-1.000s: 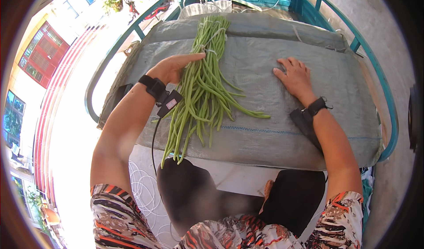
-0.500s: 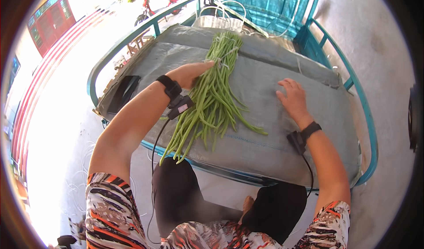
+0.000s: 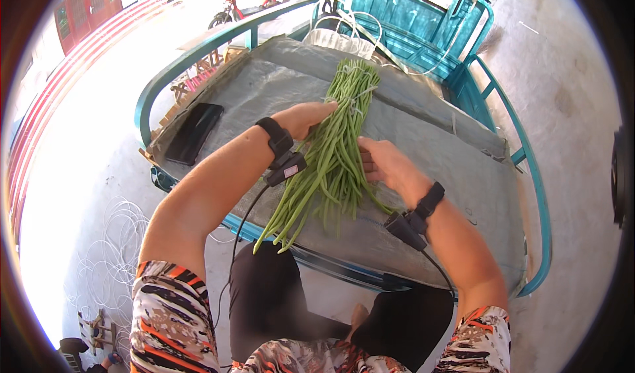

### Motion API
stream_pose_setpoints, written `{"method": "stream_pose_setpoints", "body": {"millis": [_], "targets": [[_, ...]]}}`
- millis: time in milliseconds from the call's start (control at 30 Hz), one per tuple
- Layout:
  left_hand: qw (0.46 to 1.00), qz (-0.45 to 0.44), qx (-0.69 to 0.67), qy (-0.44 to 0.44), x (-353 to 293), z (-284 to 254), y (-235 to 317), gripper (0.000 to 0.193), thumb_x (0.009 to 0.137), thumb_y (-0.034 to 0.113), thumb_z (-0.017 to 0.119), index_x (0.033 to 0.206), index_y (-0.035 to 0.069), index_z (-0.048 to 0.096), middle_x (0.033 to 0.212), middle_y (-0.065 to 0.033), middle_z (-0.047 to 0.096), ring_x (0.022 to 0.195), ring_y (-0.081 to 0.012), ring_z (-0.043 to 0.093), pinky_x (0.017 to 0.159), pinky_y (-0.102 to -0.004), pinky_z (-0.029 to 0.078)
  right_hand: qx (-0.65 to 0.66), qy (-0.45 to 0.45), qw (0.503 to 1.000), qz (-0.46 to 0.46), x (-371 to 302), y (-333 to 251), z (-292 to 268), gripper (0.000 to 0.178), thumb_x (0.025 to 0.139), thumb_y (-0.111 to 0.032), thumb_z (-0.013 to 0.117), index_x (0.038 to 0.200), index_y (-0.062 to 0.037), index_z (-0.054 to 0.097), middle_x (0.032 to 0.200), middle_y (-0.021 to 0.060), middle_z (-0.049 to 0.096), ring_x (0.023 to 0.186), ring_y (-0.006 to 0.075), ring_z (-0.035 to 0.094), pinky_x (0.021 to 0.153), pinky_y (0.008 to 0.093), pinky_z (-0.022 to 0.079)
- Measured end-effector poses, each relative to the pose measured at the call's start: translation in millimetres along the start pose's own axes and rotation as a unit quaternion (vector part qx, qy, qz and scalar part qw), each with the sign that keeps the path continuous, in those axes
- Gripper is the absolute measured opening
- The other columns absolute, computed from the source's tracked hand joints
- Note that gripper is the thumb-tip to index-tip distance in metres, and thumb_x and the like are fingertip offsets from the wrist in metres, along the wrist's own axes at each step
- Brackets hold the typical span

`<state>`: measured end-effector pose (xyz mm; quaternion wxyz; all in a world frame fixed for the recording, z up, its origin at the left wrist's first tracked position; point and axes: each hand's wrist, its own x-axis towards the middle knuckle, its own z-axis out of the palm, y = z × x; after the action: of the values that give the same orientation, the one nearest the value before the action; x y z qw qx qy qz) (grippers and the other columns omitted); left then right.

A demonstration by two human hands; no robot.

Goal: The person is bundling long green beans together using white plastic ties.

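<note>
A bundle of green long beans (image 3: pixel 344 121) lies lengthwise on a grey-covered platform, bound with white ties near its far end. Its near ends fan out loosely toward my knees. My left hand (image 3: pixel 307 117) grips the bundle from the left, just below a tie; some of its fingers are hidden by the beans. Against the bundle's right side, lower down, rests my right hand (image 3: pixel 385 162), its fingers extended, slightly bent and touching the outer beans. Each wrist wears a black strap with a small cabled box.
The grey sheet (image 3: pixel 450 187) covers the bed of a teal cart with side rails (image 3: pixel 529 154). A flat black object (image 3: pixel 195 133) lies on the left. White bag handles (image 3: pixel 347 25) rise at the back. Coiled white strands (image 3: pixel 116 240) lie on the floor at left.
My right hand has moved left from the bare sheet to the right side of the beans. The beans on that side are drawn in closer; my left hand stays on the bundle.
</note>
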<state>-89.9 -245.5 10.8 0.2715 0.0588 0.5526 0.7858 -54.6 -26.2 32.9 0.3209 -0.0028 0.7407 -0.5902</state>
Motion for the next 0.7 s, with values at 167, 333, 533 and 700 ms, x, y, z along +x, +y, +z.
{"method": "stream_pose_setpoints", "body": {"millis": [167,333,533,700], "targets": [[0.999,-0.014,-0.029,0.022,-1.4,1.4,2.4,0.036,0.096,0.029,0.045,0.115,0.0,0.053,0.11,-0.01,0.06,0.095,-0.0174,0.058,0.087,-0.0322,0.048,0.08,-0.023,0.996,0.03,7.7,-4.5,3.3,0.036,0.093,-0.036,0.042,0.1,-0.0062,0.061,0.09,0.0048,0.065,0.076,0.0156,0.061,0.067,0.032,0.049],[0.995,-0.021,-0.097,0.03,7.6,3.2,5.5,0.033,0.097,0.03,0.042,0.108,0.002,0.056,0.102,-0.0089,0.063,0.087,-0.018,0.061,0.081,-0.0331,0.051,0.203,-0.048,0.978,-0.008,15.9,-3.7,1.8,0.04,0.096,-0.039,0.04,0.109,-0.0046,0.057,0.1,0.0053,0.063,0.087,0.0171,0.061,0.077,0.0338,0.051],[0.987,-0.027,-0.158,0.009,9.5,27.0,16.2,0.03,0.096,0.028,0.04,0.1,0.003,0.057,0.094,-0.0072,0.064,0.082,-0.0178,0.062,0.077,-0.0339,0.053,0.292,-0.075,0.951,-0.07,10.7,-6.2,-0.6,0.043,0.095,-0.041,0.04,0.114,-0.0048,0.055,0.103,0.0076,0.063,0.089,0.0187,0.061,0.079,0.0336,0.051],[0.98,-0.024,-0.163,0.112,27.8,19.8,10.2,0.019,0.09,0.015,0.047,0.094,0.001,0.059,0.088,-0.0091,0.065,0.075,-0.0218,0.064,0.071,-0.0346,0.052,0.387,-0.115,0.912,-0.072,-2.2,-12.5,8.6,0.042,0.096,-0.039,0.04,0.113,-0.0038,0.056,0.103,0.0094,0.063,0.089,0.0213,0.062,0.082,0.0367,0.051]]}}
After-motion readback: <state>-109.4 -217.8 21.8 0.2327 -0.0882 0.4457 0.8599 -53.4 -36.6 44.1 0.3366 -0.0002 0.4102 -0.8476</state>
